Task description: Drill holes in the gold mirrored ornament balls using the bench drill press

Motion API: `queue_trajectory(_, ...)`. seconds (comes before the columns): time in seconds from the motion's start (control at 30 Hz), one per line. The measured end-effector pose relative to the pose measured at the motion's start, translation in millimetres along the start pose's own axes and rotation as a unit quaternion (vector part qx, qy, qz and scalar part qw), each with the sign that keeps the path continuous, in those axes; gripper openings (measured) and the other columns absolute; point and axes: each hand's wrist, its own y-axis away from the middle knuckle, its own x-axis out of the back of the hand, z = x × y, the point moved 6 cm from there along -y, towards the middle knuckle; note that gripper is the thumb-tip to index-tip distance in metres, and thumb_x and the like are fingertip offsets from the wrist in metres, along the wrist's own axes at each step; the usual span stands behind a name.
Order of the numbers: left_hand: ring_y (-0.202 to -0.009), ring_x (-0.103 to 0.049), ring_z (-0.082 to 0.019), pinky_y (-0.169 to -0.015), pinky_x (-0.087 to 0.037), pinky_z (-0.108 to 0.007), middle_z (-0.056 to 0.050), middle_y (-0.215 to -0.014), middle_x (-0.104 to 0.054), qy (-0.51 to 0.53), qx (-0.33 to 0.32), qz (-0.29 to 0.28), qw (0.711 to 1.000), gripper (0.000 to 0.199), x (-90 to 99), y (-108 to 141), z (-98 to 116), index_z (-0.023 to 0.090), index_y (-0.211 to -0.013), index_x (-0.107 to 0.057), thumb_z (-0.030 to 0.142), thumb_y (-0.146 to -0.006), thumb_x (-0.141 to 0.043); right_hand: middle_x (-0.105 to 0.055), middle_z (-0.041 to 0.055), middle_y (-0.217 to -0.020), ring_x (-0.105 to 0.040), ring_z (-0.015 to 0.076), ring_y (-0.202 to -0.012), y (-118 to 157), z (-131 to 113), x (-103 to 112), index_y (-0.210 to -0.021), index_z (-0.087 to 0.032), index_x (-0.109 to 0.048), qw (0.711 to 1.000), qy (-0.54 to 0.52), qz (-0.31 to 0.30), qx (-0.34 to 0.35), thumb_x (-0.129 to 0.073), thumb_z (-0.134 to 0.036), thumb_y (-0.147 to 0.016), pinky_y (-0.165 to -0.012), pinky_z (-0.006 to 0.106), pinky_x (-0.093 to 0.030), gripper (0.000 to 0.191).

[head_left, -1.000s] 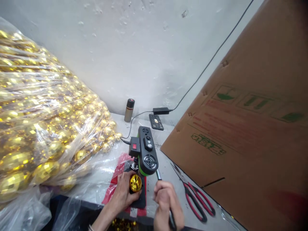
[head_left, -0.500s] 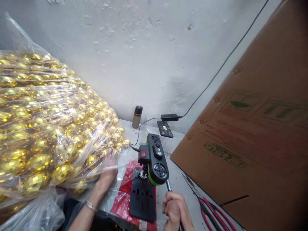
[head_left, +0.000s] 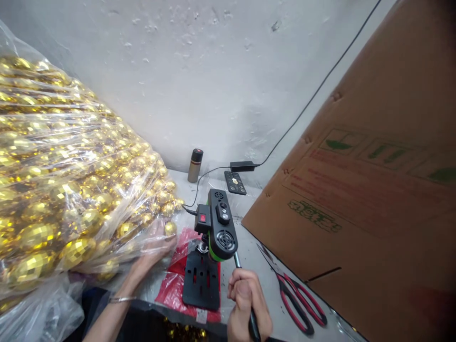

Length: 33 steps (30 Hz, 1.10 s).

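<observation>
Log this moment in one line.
left hand: at gold ball, partly veiled by clear plastic, grip unclear | right hand: closed around lever handle | black machine: on red plastic | scissors: beside cardboard box

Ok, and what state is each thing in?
Left hand: at a gold ball, grip unclear
Right hand: closed around the lever
Machine: cord connected; cannot tell if running
Plastic bag: holding many gold balls
Bottle: upright, capped
Phone: lying flat
Adapter: connected at both ends
Scissors: lying down, handles apart
Red plastic: lying under the machine's base
Cardboard box: cannot tell if open
</observation>
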Motion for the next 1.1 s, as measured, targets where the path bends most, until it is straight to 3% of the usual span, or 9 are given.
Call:
queue_trajectory(0.13, -0.073, -0.074, -0.021, -0.063, -0.06, -0.033, -0.004, -0.091, -0.074, 0.112, 0.096, -0.086, 0.985, 0.065, -24.9, 50, 5, 0.017, -0.127, -0.06, 0.061, -0.081, -0.068, -0.052, -0.0035, -0.068, -0.046, 0.0094, -0.053, -11, -7, 1, -0.073, -0.022, -0.054, 0.997, 0.011, -0.031, 0.069, -0.047, -0.026, -0.11, -0.05, 0.024, -0.036, 0.038)
queue_trajectory(0.2, -0.061, -0.068, -0.015, -0.051, -0.051, -0.024, 0.001, -0.084, -0.069, 0.242, 0.193, -0.121, 0.943, 0.067, -40.8, 74, 7, 0.018, -0.124, -0.06, 0.066, -0.079, -0.072, -0.052, -0.0034, -0.067, -0.047, 0.0095, -0.053, -17, -10, 1, -0.073, -0.022, -0.054, 0.996, 0.015, -0.034, 0.075, -0.046, -0.023, -0.109, -0.049, 0.023, -0.037, 0.037)
queue_trajectory(0.3, -0.057, -0.065, -0.01, -0.043, -0.042, -0.018, 0.001, -0.085, -0.068, 0.345, 0.285, -0.137, 0.884, 0.063, -56.7, 94, 11, 0.019, -0.113, -0.064, 0.067, -0.075, -0.078, -0.051, -0.003, -0.067, -0.049, 0.0103, -0.055, -21, -14, 1, -0.075, -0.022, -0.054, 0.996, 0.015, -0.04, 0.082, -0.046, -0.02, -0.108, -0.05, 0.023, -0.039, 0.035)
queue_trajectory(0.4, -0.052, -0.064, -0.009, -0.038, -0.037, -0.016, 0.001, -0.085, -0.069, 0.323, 0.299, -0.148, 0.886, 0.069, -64.4, 98, 13, 0.019, -0.116, -0.063, 0.068, -0.072, -0.081, -0.052, -0.0031, -0.069, -0.051, 0.01, -0.058, -20, -16, -1, -0.078, -0.022, -0.055, 0.994, 0.015, -0.053, 0.099, -0.045, -0.016, -0.108, -0.053, 0.023, -0.04, 0.032)
queue_trajectory(0.57, -0.045, -0.065, -0.014, -0.035, -0.04, -0.021, 0.004, -0.073, -0.069, 0.256, 0.248, -0.151, 0.922, 0.092, -75.3, 96, 11, 0.018, -0.132, -0.054, 0.072, -0.064, -0.086, -0.054, -0.0029, -0.071, -0.054, 0.0106, -0.06, -16, -15, 1, -0.08, -0.023, -0.054, 0.992, 0.014, -0.062, 0.113, -0.045, -0.014, -0.107, -0.055, 0.023, -0.041, 0.029)
queue_trajectory(0.7, -0.046, -0.066, -0.021, -0.038, -0.046, -0.026, 0.005, -0.058, -0.065, 0.191, 0.183, -0.172, 0.949, 0.076, -79.9, 100, 14, 0.021, -0.133, -0.057, 0.066, -0.076, -0.079, -0.055, -0.0037, -0.073, -0.054, 0.0095, -0.062, -14, -14, 1, -0.082, -0.023, -0.053, 0.991, 0.018, -0.071, 0.109, -0.044, -0.015, -0.108, -0.055, 0.022, -0.041, 0.029)
queue_trajectory(0.8, -0.059, -0.072, -0.025, -0.048, -0.054, -0.032, -0.002, -0.073, -0.075, 0.123, 0.096, -0.176, 0.972, 0.058, -75.8, 100, 23, 0.024, -0.131, -0.062, 0.054, -0.083, -0.075, -0.054, -0.0037, -0.073, -0.055, 0.0094, -0.063, -14, -15, 1, -0.081, -0.023, -0.053, 0.99, 0.015, -0.075, 0.117, -0.043, -0.014, -0.108, -0.056, 0.021, -0.042, 0.03)
queue_trajectory(0.93, -0.095, -0.079, -0.034, -0.077, -0.062, -0.041, -0.01, -0.108, -0.082, -0.003, -0.015, -0.15, 0.989, 0.049, -71.2, 98, 38, 0.025, -0.127, -0.067, 0.039, -0.081, -0.076, -0.053, -0.0029, -0.073, -0.054, 0.0101, -0.061, -15, -16, 1, -0.082, -0.023, -0.053, 0.99, 0.015, -0.079, 0.119, -0.044, -0.013, -0.107, -0.054, 0.022, -0.042, 0.029)
queue_trajectory(1.1, -0.1, -0.074, -0.036, -0.09, -0.058, -0.05, -0.012, -0.105, -0.08, -0.105, -0.1, -0.116, 0.983, 0.039, -80.7, 96, 45, 0.022, -0.116, -0.071, 0.033, -0.078, -0.075, -0.055, -0.0026, -0.073, -0.053, 0.0099, -0.058, -16, -17, 1, -0.083, -0.023, -0.054, 0.988, 0.023, -0.088, 0.121, -0.044, -0.013, -0.106, -0.05, 0.023, -0.039, 0.027)
